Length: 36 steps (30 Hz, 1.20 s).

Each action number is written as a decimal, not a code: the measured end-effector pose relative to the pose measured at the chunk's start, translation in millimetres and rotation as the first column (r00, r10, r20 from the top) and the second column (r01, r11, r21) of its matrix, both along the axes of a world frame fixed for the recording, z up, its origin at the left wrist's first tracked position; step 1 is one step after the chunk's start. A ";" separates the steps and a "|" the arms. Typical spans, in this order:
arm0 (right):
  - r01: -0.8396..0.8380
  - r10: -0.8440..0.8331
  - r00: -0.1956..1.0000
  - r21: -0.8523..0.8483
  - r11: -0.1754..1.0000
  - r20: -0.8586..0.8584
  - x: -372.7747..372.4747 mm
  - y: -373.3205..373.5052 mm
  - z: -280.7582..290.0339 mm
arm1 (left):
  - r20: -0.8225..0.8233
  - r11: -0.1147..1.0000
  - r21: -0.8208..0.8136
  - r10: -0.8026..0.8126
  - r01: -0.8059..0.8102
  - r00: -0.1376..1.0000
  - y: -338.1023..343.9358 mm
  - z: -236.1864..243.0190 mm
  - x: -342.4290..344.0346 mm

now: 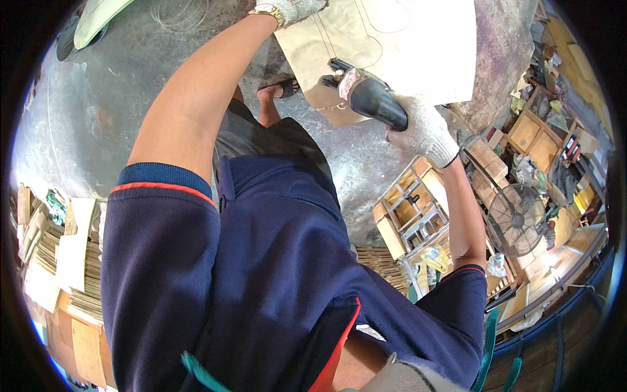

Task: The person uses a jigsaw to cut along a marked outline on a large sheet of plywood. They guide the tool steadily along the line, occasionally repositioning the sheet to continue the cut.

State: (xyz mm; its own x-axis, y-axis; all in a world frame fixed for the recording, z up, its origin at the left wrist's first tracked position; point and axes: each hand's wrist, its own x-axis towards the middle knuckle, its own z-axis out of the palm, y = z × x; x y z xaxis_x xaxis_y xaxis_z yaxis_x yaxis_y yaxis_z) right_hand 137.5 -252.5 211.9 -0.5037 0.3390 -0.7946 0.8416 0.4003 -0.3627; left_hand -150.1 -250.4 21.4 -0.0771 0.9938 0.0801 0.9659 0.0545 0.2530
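Observation:
My right hand (423, 128), in a white knit glove, is wrapped round the rear of a black handheld power tool (379, 103). The tool has a pale patterned band and a forked front end, but its exact kind is unclear. That front end lies over a pale tan sheet (431, 59) marked with drawn curved outlines. At the top edge, my left hand (297, 9), also gloved and with a gold-coloured watch at the wrist, is at the sheet's left side. Its fingers are mostly cut off by the frame.
Below the sheet is a worn grey floor (85, 124). A black fan (516, 219), a wood-and-metal frame (415, 212) and piled clutter stand to the right. Stacked wood strips (85, 297) lie at lower left. A sandalled foot (277, 91) shows near the sheet.

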 end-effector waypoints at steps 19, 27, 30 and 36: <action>0.368 -0.356 0.927 0.096 0.925 -0.123 5.7 -51.9 -10.3 | 0.002 0.999 0.042 -0.017 0.017 1.000 2.5 1.1 -0.4; 0.556 -0.537 0.826 0.096 0.825 -0.172 3.8 -82.9 -19.2 | -0.003 0.998 0.058 -0.031 0.031 1.000 3.6 1.1 0.7; 0.590 -0.566 0.801 0.100 0.801 -0.196 2.0 -89.5 -22.5 | -0.007 0.997 0.063 -0.035 0.036 0.999 3.2 1.3 0.6; 0.614 -0.585 0.779 0.081 0.785 -0.226 2.6 -90.2 -23.2 | -0.011 0.999 0.023 -0.041 0.041 0.999 4.4 1.1 2.4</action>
